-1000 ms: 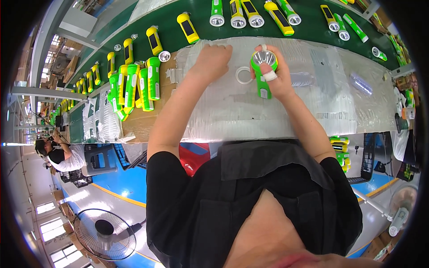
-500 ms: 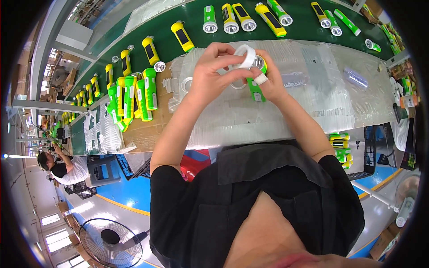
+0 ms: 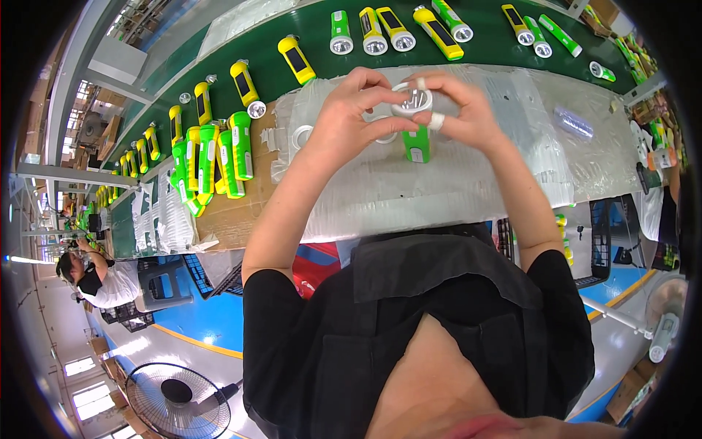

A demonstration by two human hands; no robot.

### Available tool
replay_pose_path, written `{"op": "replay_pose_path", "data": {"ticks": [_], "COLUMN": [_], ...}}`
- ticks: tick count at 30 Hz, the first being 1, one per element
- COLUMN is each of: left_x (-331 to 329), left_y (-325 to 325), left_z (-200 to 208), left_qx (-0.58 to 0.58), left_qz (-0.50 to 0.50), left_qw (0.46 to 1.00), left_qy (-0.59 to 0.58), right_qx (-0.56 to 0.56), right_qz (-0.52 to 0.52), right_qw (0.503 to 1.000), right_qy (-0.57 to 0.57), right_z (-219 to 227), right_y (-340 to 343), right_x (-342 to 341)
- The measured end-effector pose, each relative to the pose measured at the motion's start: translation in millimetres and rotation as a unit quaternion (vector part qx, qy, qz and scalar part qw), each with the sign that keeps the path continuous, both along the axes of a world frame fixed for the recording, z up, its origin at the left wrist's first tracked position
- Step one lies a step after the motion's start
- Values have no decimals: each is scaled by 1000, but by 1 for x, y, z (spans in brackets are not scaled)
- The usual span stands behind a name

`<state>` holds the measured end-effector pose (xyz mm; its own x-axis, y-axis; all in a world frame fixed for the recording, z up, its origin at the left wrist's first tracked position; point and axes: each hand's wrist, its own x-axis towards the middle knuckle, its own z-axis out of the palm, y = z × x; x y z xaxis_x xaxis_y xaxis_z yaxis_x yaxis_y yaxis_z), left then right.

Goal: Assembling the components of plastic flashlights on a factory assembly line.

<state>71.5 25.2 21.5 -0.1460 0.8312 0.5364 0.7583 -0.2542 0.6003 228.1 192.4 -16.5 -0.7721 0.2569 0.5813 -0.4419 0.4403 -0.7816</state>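
Looking down in the head view, I have the green flashlight (image 3: 417, 146) between my hands, its lens facing up, with the white ring (image 3: 410, 114) at its lens end; whether it is seated I cannot tell. My left hand (image 3: 355, 110) curves in from the flashlight's left, thumb and forefinger pinching the ring; my right hand (image 3: 462, 110) pinches it from the flashlight's right. Left of the flashlight lies a loose ring (image 3: 295, 137), and farther left a flashlight pile (image 3: 207, 157).

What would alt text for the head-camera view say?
A person's left hand and right hand hold a white ring at the head of a green flashlight over a worktable; green and yellow flashlights are piled to the left.
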Motion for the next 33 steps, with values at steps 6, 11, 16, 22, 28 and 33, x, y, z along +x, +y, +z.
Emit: {"op": "replay_pose_path", "data": {"ticks": [6,11,16,22,28,33], "left_x": [25,38,36,37,38,38], "left_y": [22,30,32,34,41,47], "left_z": [-12,-16,-16,-16,-15,-20], "left_qx": [56,8,-3,1,11,-5], "left_qz": [9,-1,-8,-2,-4,36], "left_qw": [997,1000,999,1000,1000,999], "left_qy": [47,-15,-36,-15,-24,-6], "right_qx": [263,383,389,399,371,429], "right_qz": [32,76,76,76,-30,-199], "right_qw": [947,873,860,853,861,756], "right_qy": [-184,-294,-321,-327,-346,-453], "right_z": [69,109,109,115,101,104], "right_y": [30,22,22,20,21,10], "right_x": [18,8,2,3,2,-6]}}
